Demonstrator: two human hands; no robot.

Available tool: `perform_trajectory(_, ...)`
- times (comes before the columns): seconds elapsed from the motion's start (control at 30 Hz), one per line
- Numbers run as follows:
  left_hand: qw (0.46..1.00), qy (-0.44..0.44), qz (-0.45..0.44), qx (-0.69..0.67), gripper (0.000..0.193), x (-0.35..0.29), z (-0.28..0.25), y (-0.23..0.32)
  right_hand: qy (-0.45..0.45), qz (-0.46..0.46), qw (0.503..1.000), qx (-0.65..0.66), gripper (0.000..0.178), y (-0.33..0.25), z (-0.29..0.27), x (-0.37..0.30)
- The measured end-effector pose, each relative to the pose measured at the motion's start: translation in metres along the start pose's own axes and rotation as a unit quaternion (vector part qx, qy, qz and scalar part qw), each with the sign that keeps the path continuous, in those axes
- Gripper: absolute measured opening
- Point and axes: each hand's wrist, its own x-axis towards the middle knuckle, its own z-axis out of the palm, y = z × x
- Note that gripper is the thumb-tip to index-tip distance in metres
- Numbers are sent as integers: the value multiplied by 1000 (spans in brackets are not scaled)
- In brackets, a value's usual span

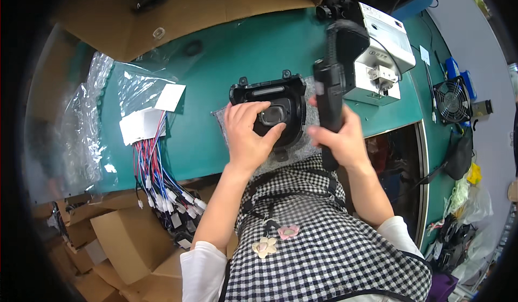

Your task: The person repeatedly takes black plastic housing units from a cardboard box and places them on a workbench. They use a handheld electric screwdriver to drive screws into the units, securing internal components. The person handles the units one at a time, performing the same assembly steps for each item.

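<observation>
A black plastic housing (295, 119) with a rounded lower end and small lugs lies on a sheet of grey bubble wrap (312, 150) at the table's front edge. My left hand (249, 132) grips its left side, with the thumb and forefinger around a grey oval piece (273, 115) in its middle. To the right of the housing, my right hand (345, 137) is closed round a long black tool-like object (329, 94), raised above the table. Motion blurs that object's upper end, and I cannot make out its exact kind.
White-plugged wire bundles (148, 153) hang over the front edge at left, near clear plastic bags (140, 89). A large cardboard box (216, 2) stands at the back. A white machine (380, 59) is at right; a black fan (452, 101) lies beyond. Cardboard boxes (129, 242) fill the lower left.
</observation>
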Motion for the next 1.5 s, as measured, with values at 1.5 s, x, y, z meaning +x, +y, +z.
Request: perform_trajectory(1.5, 925, 83, -60, -366, 86, 38, -224, -79, 192, -496, 844, 66, 72, -53, -119, 51)
